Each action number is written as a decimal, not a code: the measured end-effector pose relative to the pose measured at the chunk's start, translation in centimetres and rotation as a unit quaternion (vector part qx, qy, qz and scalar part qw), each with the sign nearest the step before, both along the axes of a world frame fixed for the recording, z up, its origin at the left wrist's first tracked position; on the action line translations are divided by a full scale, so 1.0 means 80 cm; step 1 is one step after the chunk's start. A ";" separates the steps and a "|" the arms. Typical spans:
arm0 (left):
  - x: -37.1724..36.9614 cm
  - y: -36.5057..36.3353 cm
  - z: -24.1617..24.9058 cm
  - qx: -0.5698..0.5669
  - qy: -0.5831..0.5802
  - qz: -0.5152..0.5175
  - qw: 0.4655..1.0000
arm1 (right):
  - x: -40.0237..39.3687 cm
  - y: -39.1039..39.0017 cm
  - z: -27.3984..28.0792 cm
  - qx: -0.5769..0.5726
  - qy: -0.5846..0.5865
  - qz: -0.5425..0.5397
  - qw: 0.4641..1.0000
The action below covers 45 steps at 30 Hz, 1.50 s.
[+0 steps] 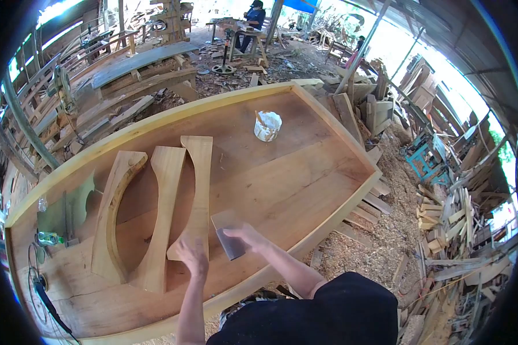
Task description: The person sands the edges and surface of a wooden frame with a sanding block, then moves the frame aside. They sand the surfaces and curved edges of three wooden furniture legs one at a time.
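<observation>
My right hand [248, 237] grips a flat rectangular piece [229, 234], tan on its upper part and grey below, just above the large wooden panel [282, 201]. To its left, my left hand [193, 257] is slightly blurred, fingers apart, over the lower end of a curved-sided wooden board [201, 190]. Beside that lies a second shaped board [163, 218], its lower part wider. Farther left is a third board [112, 213] with a deep curved edge. A white, smeared pot [267, 126] with a stick in it stands toward the panel's far end.
A raised wooden rim [339, 215] borders the panel. A green sheet [69, 210], a green bottle [50, 238] and a black cable [52, 305] lie at the left. Wood scraps [466, 224] and shavings [380, 247] cover the ground at right. A person [253, 23] sits at the back.
</observation>
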State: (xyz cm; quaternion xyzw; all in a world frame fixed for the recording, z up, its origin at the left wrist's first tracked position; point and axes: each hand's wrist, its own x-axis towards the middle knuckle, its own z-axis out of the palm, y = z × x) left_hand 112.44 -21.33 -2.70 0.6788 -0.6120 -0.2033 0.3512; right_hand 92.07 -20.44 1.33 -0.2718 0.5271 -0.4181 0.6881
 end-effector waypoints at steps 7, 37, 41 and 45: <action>-0.039 0.055 0.030 0.287 0.565 -0.117 0.764 | 0.016 0.023 0.013 -0.062 0.017 0.039 0.997; -0.023 0.129 0.044 0.163 0.559 -0.170 0.795 | 0.058 0.112 -0.011 0.104 -0.241 -0.028 0.965; -0.014 0.149 0.084 0.221 0.541 -0.173 0.792 | 0.046 0.114 0.004 0.089 -0.302 -0.006 0.949; -0.010 0.164 0.086 0.202 0.605 -0.230 0.735 | 0.036 0.121 0.025 0.065 -0.330 0.039 0.941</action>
